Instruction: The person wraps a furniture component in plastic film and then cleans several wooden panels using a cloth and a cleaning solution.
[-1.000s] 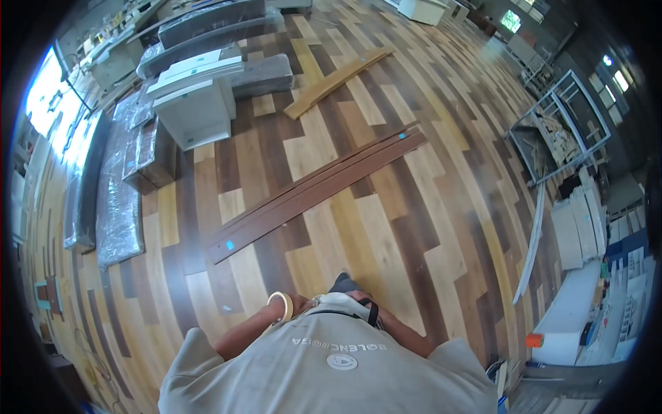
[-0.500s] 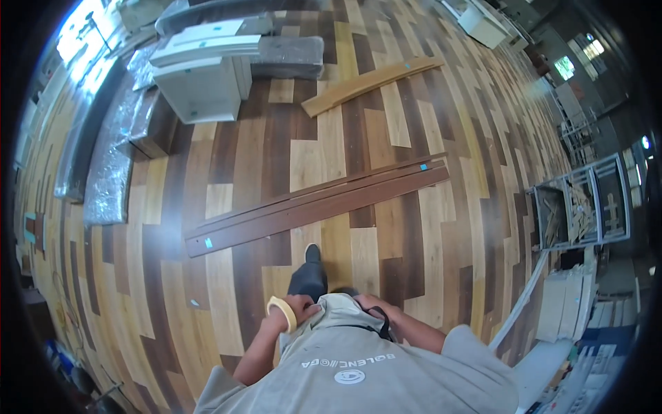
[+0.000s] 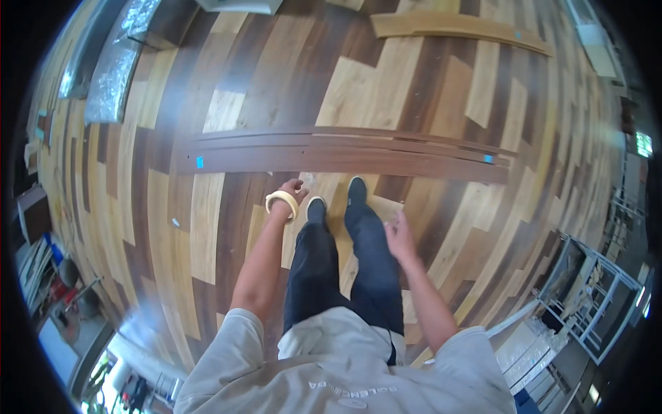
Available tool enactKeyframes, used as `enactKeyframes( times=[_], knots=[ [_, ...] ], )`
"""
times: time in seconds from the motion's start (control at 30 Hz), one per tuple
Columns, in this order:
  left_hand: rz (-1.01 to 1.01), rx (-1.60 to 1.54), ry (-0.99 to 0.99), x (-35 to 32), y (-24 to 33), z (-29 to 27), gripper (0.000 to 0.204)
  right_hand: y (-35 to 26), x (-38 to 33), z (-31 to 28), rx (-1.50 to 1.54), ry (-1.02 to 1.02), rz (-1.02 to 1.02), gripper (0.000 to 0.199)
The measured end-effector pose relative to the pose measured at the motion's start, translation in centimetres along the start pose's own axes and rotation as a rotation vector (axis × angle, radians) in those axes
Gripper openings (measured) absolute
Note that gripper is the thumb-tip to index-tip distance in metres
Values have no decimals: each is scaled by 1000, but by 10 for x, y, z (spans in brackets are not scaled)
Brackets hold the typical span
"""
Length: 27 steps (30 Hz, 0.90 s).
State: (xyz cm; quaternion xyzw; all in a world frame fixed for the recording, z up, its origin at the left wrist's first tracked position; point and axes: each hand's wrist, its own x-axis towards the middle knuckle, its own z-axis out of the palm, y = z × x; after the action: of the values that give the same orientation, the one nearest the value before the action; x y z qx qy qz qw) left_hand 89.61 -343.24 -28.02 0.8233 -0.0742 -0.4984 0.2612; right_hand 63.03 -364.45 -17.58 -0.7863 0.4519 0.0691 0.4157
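Seen from above: grey sweatshirt lowest in view, both forearms reaching out from it, dark trousers and two dark shoes between them.

Left hand hanging beside the left leg, fingers loosely curled, clamped on nothing; a roll of pale tape ringed round the wrist like a bangle, touching the skin just behind the hand. Right hand beside the right leg, blurred, fingers a little spread, empty as far as can be told.

Under both hands and feet, a floor of mixed light and dark wood planks.

Just beyond the fingertips of the left hand and ahead of the shoes, a bundle of long dark brown boards lying flat across the floor, running well past both hands to left and right, not touched by either; a small blue tag near each end.

Far beyond the boards, ahead of the right hand, a long pale plank lying alone. Far ahead and left of the left hand, long packs wrapped in shiny film. Right of the right hand, well apart, a white metal rack holding flat white panels.
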Motion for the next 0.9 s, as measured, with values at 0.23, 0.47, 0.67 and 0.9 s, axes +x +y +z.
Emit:
enactKeyframes(
  times=[0.23, 0.47, 0.67, 0.9],
  knots=[
    [98, 407, 41, 114, -61, 61, 51, 117, 242, 38, -521, -218, -273, 46],
    [270, 464, 309, 245, -73, 63, 55, 138, 382, 90, -557, -28, -493, 51],
    [592, 529, 475, 319, -79, 33, 39, 153, 442, 98, -739, -77, -618, 46],
    [722, 718, 553, 331, -83, 12, 45, 168, 450, 98, -963, -215, -753, 41]
  ],
)
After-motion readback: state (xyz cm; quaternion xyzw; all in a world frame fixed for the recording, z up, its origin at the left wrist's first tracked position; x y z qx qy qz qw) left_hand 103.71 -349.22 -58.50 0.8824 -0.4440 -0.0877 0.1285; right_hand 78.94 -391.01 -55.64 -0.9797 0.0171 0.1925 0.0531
